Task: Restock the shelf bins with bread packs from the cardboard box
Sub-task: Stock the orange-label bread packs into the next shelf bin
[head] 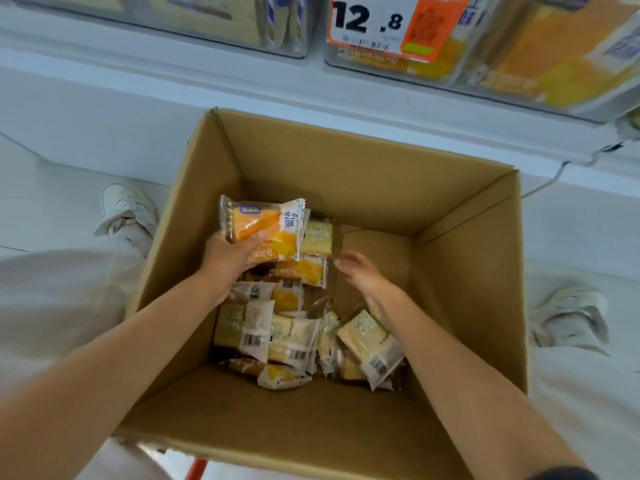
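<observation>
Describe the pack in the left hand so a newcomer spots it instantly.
Look in the open cardboard box below the shelf bins. Near its left wall, the left hand holds one bread pack above the other packs. It shows a full orange front with a blue label; the rest lie lower, several barcode-side up.

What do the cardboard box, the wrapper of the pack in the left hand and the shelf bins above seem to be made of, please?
Cardboard box: brown matte paperboard, probably corrugated; creased folds at the corners.
Bread pack in the left hand: glossy printed plastic film, with a crimped, see-through end seal.
Shelf bins: clear rigid plastic, perhaps acrylic; packs show through the shiny fronts.
</observation>
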